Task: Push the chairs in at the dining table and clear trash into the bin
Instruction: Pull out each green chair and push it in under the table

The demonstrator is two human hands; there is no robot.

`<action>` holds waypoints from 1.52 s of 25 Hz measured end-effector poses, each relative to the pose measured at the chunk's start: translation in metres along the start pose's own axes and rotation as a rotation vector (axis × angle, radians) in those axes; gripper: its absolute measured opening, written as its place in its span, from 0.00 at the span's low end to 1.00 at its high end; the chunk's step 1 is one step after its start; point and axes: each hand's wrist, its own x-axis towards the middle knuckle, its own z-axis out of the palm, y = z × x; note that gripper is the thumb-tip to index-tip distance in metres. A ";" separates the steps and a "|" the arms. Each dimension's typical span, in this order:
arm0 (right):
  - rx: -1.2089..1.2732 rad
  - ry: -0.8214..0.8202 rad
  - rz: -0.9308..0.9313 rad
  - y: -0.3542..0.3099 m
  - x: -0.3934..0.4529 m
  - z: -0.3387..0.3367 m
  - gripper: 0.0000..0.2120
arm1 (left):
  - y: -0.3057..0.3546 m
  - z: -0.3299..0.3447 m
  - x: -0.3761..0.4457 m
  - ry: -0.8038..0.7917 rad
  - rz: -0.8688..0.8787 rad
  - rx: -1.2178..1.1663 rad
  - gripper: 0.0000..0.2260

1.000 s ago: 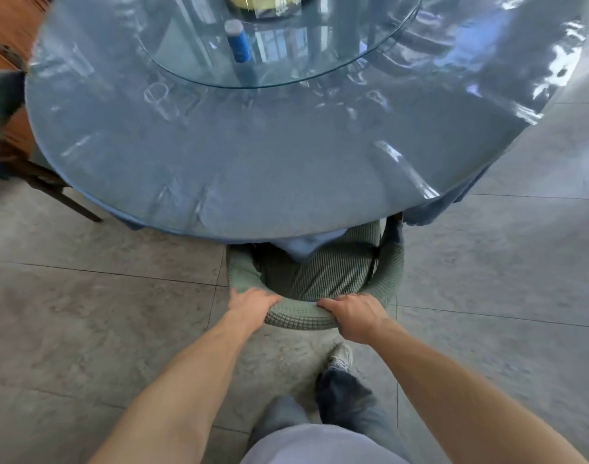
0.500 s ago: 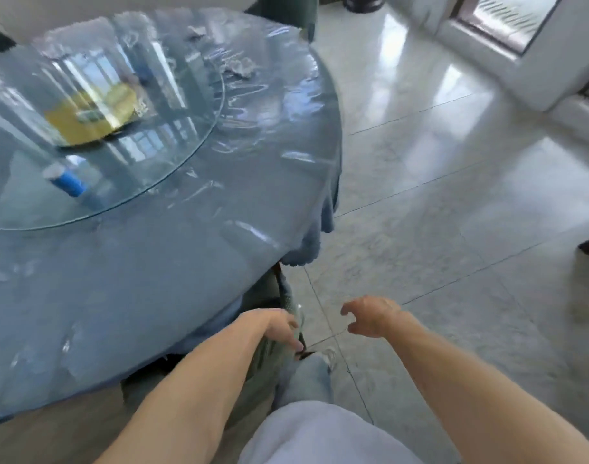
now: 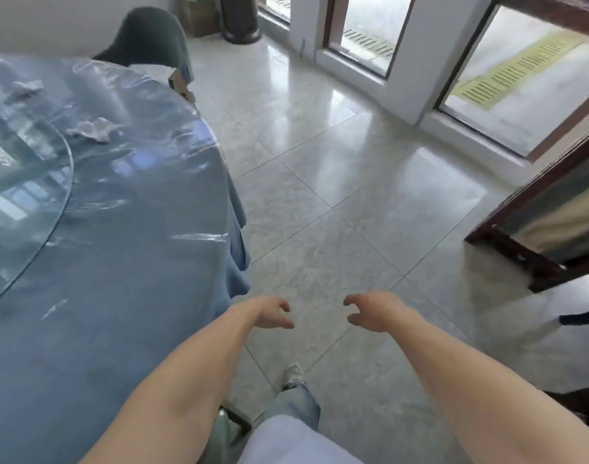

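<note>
Both the left hand [image 3: 269, 313] and right hand [image 3: 373, 311] hang loosely curled, holding nothing, over the floor [image 3: 336, 182]; bench [image 3: 125, 262] at nine o'clock, chair [image 3: 149, 38] at eleven.

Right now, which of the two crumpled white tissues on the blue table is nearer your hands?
The larger crumpled white tissue, beside the glass turntable's edge. The smaller one lies farther back, toward the dark green chair.

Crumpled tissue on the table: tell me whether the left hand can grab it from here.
Probably not yet. The tissue lies far up the table, while the left hand hangs empty over the floor; nothing blocks it.
</note>
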 end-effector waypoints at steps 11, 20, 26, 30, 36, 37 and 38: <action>0.073 0.097 -0.017 0.057 0.136 -0.156 0.21 | 0.016 -0.174 0.095 0.115 -0.057 -0.037 0.26; 0.020 0.140 -0.142 0.140 0.292 -0.288 0.20 | 0.070 -0.329 0.187 0.209 -0.123 -0.133 0.26; 0.002 0.158 -0.209 0.192 0.367 -0.381 0.20 | 0.118 -0.427 0.230 0.240 -0.148 -0.145 0.25; -0.011 0.185 -0.223 0.212 0.406 -0.425 0.20 | 0.130 -0.480 0.263 0.230 -0.170 -0.128 0.25; -0.049 0.184 -0.222 0.229 0.476 -0.490 0.20 | 0.128 -0.557 0.330 0.240 -0.171 -0.136 0.27; -0.063 0.187 -0.225 0.228 0.490 -0.504 0.20 | 0.124 -0.571 0.341 0.247 -0.166 -0.146 0.27; -0.079 0.188 -0.229 0.226 0.506 -0.522 0.20 | 0.119 -0.588 0.354 0.252 -0.166 -0.158 0.26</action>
